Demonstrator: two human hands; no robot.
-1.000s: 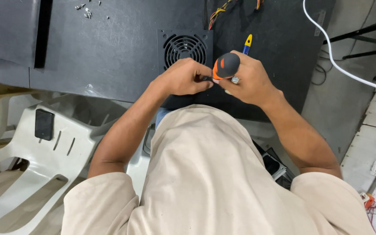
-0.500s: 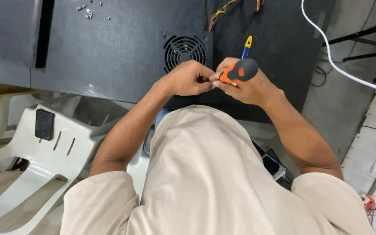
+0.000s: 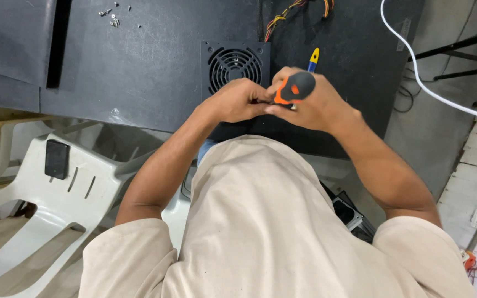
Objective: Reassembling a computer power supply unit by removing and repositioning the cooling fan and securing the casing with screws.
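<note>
Right hand [image 3: 318, 105] clenched around orange-and-black screwdriver [image 3: 293, 88], handle end up toward camera. Left hand [image 3: 238, 99] touching right, fingers pinched at screwdriver shaft; whether gripping shaft or something small, cannot tell. Both hands over near edge of black power supply unit [image 3: 233, 63], fan grille just beyond left hand. Yellow-and-blue tool [image 3: 314, 58] just past right hand. Loose screws [image 3: 114, 19] well off beyond and left of left hand. White cable [image 3: 415, 77] well right of right hand. White plastic chair [image 3: 40, 215] below left forearm
</note>
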